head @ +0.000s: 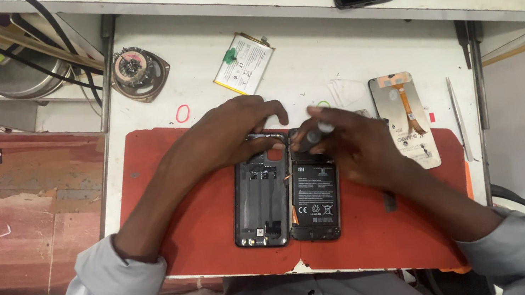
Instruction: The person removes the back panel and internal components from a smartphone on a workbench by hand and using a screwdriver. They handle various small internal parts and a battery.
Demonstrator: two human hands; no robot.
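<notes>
At frame centre, my left hand [231,135] pinned the back cover [261,202]; my right hand [348,143] gripped a screwdriver [314,135] over the opened phone [314,196]. A slip could gouge its battery.

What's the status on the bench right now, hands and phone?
Left hand on back cover, top edge. Right hand gripping small tool at opened phone, battery exposed. Loose battery, spare screen lying clear.

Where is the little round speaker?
In the head view, the round speaker lies on the white table, upper left, beyond the red mat, left of the loose battery.
</notes>
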